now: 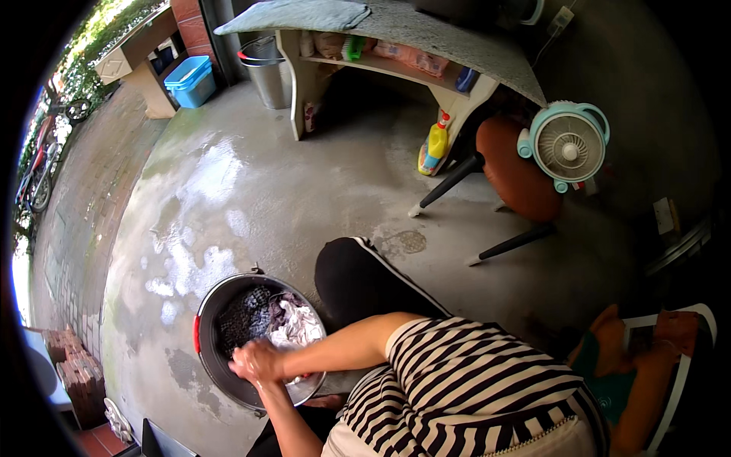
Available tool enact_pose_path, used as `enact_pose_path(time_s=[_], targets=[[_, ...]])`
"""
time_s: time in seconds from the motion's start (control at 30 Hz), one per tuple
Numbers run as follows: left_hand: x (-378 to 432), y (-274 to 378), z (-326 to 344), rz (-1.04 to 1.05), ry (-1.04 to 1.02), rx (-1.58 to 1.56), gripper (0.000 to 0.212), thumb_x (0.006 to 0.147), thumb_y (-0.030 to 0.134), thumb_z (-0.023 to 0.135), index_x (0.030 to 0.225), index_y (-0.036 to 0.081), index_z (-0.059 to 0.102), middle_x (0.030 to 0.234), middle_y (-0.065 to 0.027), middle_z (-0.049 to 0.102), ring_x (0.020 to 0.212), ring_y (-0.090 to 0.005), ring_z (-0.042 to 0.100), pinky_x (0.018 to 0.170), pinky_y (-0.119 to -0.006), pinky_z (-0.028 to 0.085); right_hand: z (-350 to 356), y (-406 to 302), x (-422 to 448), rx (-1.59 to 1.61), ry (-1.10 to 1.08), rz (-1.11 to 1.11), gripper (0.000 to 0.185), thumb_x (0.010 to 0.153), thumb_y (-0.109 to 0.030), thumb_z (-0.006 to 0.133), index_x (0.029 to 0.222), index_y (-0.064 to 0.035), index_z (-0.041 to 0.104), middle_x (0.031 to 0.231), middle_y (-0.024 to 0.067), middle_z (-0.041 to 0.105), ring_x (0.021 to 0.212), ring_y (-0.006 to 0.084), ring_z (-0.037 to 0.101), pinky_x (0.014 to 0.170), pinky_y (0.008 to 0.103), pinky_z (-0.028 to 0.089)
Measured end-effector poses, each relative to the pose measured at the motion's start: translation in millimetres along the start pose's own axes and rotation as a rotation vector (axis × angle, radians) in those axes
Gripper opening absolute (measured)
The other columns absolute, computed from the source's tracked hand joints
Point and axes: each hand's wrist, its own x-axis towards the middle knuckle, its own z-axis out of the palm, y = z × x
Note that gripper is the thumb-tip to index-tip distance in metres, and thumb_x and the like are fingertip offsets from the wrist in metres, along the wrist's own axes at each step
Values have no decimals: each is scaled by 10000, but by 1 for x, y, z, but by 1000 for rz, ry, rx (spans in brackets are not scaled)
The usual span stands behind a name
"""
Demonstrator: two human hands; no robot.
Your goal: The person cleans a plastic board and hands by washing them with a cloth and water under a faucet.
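A metal bucket (208,377) with a red grip on its handle stands on the concrete floor. Dark patterned wet cloth (245,314) and white cloth (297,325) lie inside it. My right hand (264,355) and my left hand (255,376) are pressed together over the bucket, at its lower left part. Both look wet, with fingers curled and overlapping. Whether anything is held between them cannot be told. The right forearm passes above the white cloth and partly covers it. My bent knee (354,280) in black trousers is beside the bucket.
A stone-topped bench (457,34) bears a light blue towel (297,16). A yellow bottle (435,145) stands by its support. A second metal bucket (268,80) and blue tubs (194,85) stand farther off. A brown seat (508,165) is near a fan (570,143). Bricks (77,371) are stacked at lower left.
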Motion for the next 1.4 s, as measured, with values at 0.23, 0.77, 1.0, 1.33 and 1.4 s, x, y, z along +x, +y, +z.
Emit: enact_pose_path(time_s=[0.23,0.77,1.0,1.33,1.4], targets=[[-45,84,1,-30,-561,367,449,824,284,604,1135,-18,487,962,-107,565,859,-147,521,757,-280,424,-84,68,57,521,219,448,444,883,-407,474,655,-26,457,627,142,566,615,323,572,560,372,426],[-32,43,-1,-410,-244,-623,394,916,323,367,1181,49,466,957,-56,518,839,-172,527,737,-333,469,15,2,30,-780,101,13,218,776,-229,479,893,-57,546,753,83,552,693,223,541,525,388,415],[-49,89,26,-384,-301,-592,421,897,339,375,1193,52,460,958,-60,512,859,-177,521,754,-340,460,21,-31,8,-444,214,233,256,691,-205,523,880,-36,554,752,93,545,731,211,516,632,381,408],[-60,95,34,-344,-413,-498,414,906,342,365,1176,44,463,1020,-83,516,907,-201,528,784,-355,455,41,-4,13,-636,304,93,289,706,-245,502,843,-5,586,619,73,525,677,227,535,590,391,412],[-62,96,30,-335,-416,-481,412,908,342,363,1172,42,463,1032,-87,516,917,-206,530,790,-358,454,52,-1,19,-980,184,217,295,785,-253,443,921,-23,565,709,109,547,778,256,544,682,398,424]])
